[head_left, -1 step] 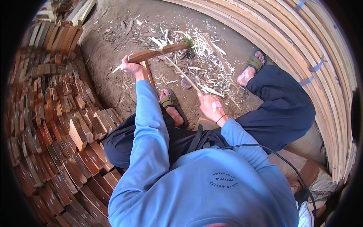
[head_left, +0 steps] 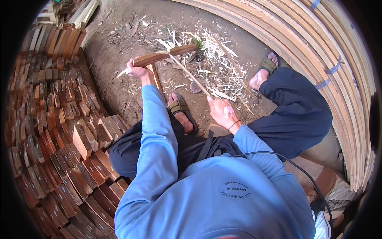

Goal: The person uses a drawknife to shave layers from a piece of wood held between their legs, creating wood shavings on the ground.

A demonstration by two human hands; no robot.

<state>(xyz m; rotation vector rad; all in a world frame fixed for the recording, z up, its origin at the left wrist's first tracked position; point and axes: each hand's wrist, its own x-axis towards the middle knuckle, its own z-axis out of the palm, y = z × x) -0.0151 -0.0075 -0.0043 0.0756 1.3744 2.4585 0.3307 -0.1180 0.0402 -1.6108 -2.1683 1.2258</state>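
My left hand (head_left: 137, 71) is closed at the near end of a brown length of wood (head_left: 171, 53), which slants up to the right. From the hand's left side sticks out a pale pointed sliver (head_left: 122, 73); how it is held cannot be made out. My right hand (head_left: 223, 112) is closed round the lower end of a thin wooden stick (head_left: 190, 75). The stick runs up and to the left, and its far part meets the brown wood. Beneath the brown wood, close to my left wrist, a narrow wooden strip (head_left: 155, 79) leans.
Pale shavings (head_left: 225, 59) litter the dirt ground (head_left: 115, 47) ahead. Stacked brown wooden blocks (head_left: 51, 151) rise at my left. Long, curved bundled boards (head_left: 318, 51) bound the right. My sandalled feet (head_left: 182, 109) are spread. A black cable (head_left: 304, 169) crosses my right side.
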